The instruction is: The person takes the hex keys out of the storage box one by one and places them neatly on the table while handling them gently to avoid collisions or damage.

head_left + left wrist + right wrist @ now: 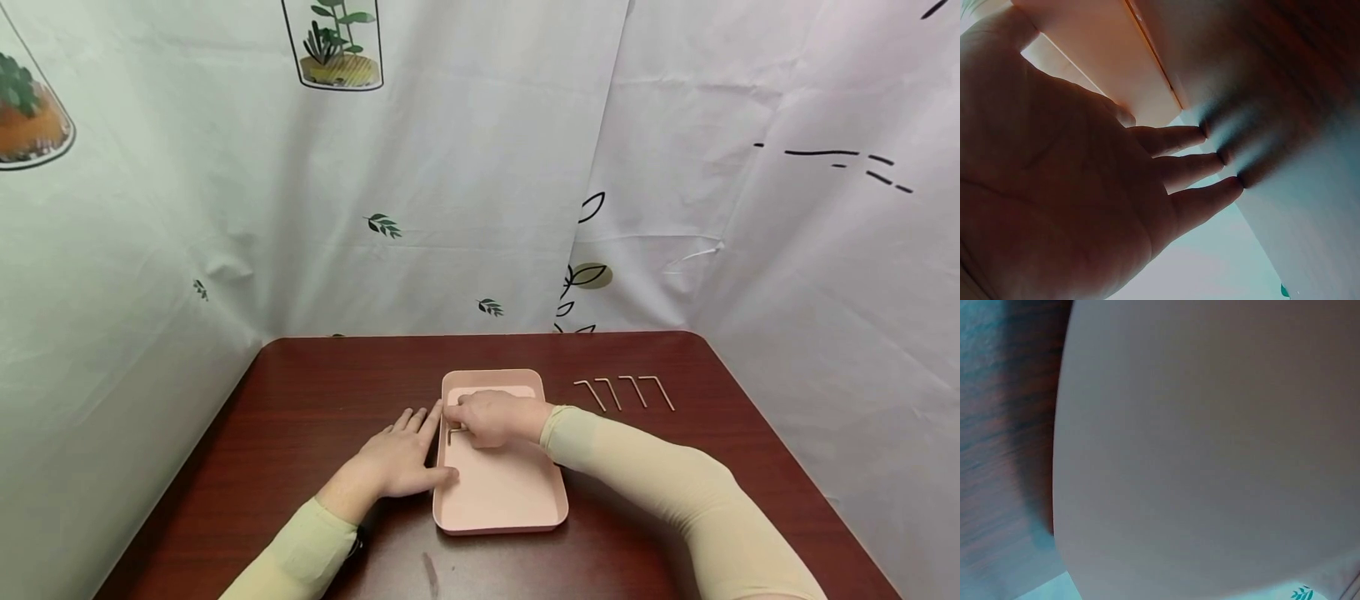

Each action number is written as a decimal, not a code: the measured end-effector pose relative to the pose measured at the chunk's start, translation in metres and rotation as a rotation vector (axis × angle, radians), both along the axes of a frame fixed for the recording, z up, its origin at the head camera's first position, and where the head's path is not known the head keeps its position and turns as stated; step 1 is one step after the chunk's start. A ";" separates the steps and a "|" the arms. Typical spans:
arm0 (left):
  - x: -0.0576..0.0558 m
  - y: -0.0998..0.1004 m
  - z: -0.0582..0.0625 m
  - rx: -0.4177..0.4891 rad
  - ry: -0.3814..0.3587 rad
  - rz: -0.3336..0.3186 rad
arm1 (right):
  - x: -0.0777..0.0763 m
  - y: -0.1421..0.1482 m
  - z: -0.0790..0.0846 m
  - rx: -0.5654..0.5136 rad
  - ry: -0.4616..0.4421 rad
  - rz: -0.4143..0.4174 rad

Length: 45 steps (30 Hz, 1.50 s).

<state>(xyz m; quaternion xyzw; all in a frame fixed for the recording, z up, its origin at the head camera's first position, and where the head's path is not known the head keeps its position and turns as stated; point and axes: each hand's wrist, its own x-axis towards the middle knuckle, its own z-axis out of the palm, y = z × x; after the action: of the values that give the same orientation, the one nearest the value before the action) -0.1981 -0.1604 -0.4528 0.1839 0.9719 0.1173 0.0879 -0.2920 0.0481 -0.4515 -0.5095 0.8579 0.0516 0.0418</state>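
Observation:
A pale pink tray (502, 492) rests on the table, longer from front to back than across. My right hand (491, 418) reaches into it from the right, fingers curled, near its left wall. An L-shaped hex key (450, 437) pokes out from beneath these fingers, which seem to pinch it; its other end is hidden. Spread flat, my left hand (401, 458) lies along the tray's left side, thumb over the rim. In the left wrist view, its fingertips (1229, 184) touch the table. A broad pale surface fills the right wrist view, hiding the right fingers.
Several more hex keys (630, 393) lie in a row on the dark red-brown table (337, 383), right of the tray. White curtains (465, 167) with plant prints hang behind the table and along both sides.

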 end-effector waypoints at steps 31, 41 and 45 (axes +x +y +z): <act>-0.001 -0.001 -0.002 -0.004 0.003 -0.008 | -0.001 0.012 0.002 -0.052 -0.064 -0.016; -0.001 -0.002 -0.001 -0.003 -0.002 -0.006 | -0.001 0.027 0.012 -0.147 -0.101 -0.051; -0.001 -0.001 0.000 -0.002 -0.006 -0.003 | -0.002 0.032 0.013 -0.194 -0.083 -0.043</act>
<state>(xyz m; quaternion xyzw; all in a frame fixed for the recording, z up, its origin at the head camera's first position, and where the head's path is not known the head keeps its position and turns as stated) -0.1991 -0.1618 -0.4530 0.1847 0.9716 0.1167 0.0914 -0.2938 0.0800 -0.4384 -0.4942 0.8672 -0.0537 0.0286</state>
